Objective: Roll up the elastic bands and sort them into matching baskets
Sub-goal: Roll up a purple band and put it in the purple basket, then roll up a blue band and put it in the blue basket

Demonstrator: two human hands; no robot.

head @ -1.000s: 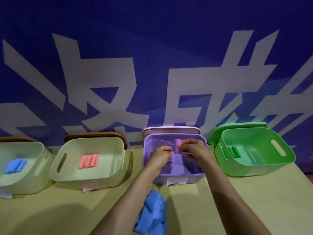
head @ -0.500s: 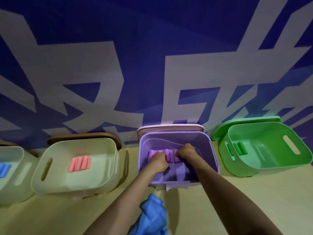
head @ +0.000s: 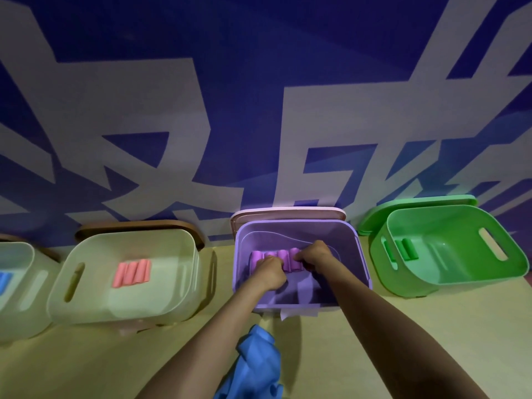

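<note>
The purple basket (head: 361, 254) stands at the table's back middle with a row of purple rolls (head: 275, 256) on its floor. Both my hands reach into it. My right hand (head: 315, 256) curls its fingers over the rightmost roll. My left hand (head: 269, 273) lies curled against the front of the row and hides part of it. A loose, crumpled blue band (head: 256, 367) lies on the table between my forearms. Pink rolls (head: 132, 273) lie in a cream basket (head: 121, 306), green rolls (head: 406, 249) in the green basket (head: 460, 272), a blue roll (head: 3, 280) in the far-left basket (head: 20, 306).
The baskets stand in a line against a blue banner wall, each with its lid (head: 288, 213) propped behind it. The tan table (head: 475, 326) stretches toward me in front of them.
The purple roll I held above the basket has come down into the row on the basket floor. Both hands went down with it, and the view has moved closer.
</note>
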